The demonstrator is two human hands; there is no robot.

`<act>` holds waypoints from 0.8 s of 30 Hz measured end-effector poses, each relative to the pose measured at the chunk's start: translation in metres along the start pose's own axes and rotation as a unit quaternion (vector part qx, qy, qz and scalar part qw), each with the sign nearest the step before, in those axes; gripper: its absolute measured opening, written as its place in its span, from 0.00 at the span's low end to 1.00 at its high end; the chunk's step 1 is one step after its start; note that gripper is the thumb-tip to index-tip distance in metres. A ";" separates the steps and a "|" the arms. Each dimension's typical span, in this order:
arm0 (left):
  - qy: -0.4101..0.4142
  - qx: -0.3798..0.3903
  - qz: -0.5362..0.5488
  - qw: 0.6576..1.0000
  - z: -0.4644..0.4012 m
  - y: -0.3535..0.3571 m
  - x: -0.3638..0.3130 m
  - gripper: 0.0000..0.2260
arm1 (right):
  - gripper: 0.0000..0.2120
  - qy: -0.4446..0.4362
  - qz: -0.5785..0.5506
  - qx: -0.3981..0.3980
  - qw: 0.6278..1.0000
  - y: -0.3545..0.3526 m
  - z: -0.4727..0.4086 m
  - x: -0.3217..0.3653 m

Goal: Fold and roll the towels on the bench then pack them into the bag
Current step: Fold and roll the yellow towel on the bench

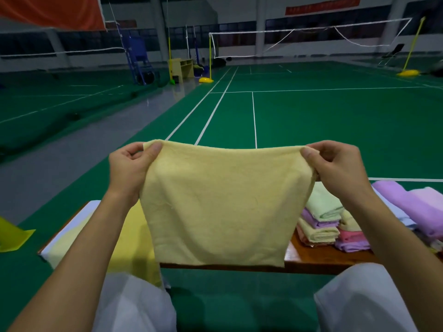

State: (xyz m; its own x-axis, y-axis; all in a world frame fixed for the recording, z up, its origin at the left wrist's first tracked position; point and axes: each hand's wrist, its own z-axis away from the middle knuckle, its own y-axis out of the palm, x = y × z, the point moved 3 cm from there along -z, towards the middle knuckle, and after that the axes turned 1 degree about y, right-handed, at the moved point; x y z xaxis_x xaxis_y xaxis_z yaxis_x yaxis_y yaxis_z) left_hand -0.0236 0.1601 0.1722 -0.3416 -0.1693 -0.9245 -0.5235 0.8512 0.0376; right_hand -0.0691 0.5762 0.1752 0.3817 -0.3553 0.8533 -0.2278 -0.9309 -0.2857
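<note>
A green badminton court [311, 116] with white lines fills the hall around me, a net [299, 34] strung across at 1 o'clock on yellow posts, and an orange banner [52, 10] hanging at 11 o'clock. A grey strip of floor [72, 149] runs along at 9 o'clock. Below me the wooden surface [318, 257] stretches from 8 to 4 o'clock, part of it covered by a pale cloth [72, 226].

I hold the yellow towel [220, 207] up in the air over the surface, its top edge stretched level between my hands and the rest hanging flat. My left hand [129, 168] pinches the top left corner, fingers curled round it; my right hand [335, 168] grips the top right corner the same way.

At 4 o'clock sits a stack of folded towels [328, 224], green, purple, yellow and pink, and beside it purple towels [412, 207] lie loosely rolled.

The hanging towel hides the middle of the surface, and another yellow towel [136, 236] behind it shows only in part. My forearms cover the surface's ends. The bag I cannot make out.
</note>
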 end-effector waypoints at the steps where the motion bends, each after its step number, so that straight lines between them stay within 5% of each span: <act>1: -0.005 0.000 -0.013 1.000 -0.006 -0.001 0.006 0.10 | 0.05 0.001 0.012 0.000 1.000 0.003 -0.004 -0.002; 9: -0.117 0.022 -0.214 0.970 -0.052 0.019 0.135 0.15 | 0.11 0.097 0.250 0.116 0.956 0.109 -0.056 -0.109; 13: -0.158 0.024 -0.302 0.940 -0.063 0.025 0.211 0.21 | 0.06 0.135 0.326 0.149 0.924 0.170 -0.061 -0.172; 21: -0.152 0.067 -0.361 0.918 -0.099 0.046 0.287 0.18 | 0.04 0.164 0.376 0.136 0.902 0.223 -0.083 -0.251; 24: -0.129 0.087 -0.413 0.897 -0.101 0.049 0.296 0.13 | 0.11 0.159 0.376 0.132 0.903 0.226 -0.080 -0.261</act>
State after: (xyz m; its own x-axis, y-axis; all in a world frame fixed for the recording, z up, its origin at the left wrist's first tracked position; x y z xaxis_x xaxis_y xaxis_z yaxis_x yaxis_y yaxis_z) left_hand -0.2293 0.1012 -0.0607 0.3106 -0.6767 -0.6676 -0.3783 0.5563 -0.7399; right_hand -0.2921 0.4658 -0.0775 -0.0776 -0.8921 0.4452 -0.0789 -0.4396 -0.8947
